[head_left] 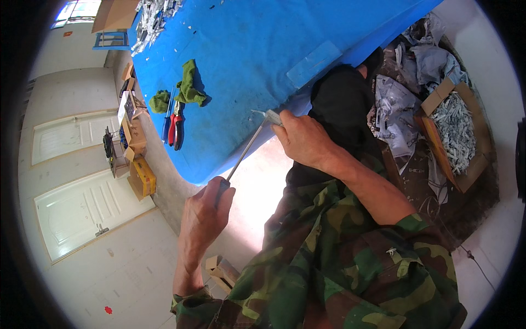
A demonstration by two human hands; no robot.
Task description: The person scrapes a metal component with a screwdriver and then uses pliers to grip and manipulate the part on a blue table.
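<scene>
My left hand (205, 211) is closed round the dark handle of a screwdriver (245, 155), whose long metal shaft points up and to the right. My right hand (307, 140) pinches a small whitish-grey piece (273, 117) at the near edge of the blue-covered table (235, 49). The screwdriver's tip meets or overlaps that piece; the exact contact is too small to tell. Further left on the table lie red-and-black-handled pliers (175, 130) and a blue-handled screwdriver (166, 122). Beside them are a crumpled green cloth (189, 85) and a smaller green bundle (159, 102).
A heap of silvery-white pieces (156, 19) covers the table's far left corner. At the right, a cardboard box (482, 137) holds many similar pieces, beside grey-white plastic bags (394, 118). Cardboard boxes (136, 137) and a yellow-brown box (143, 178) stand on the floor at left.
</scene>
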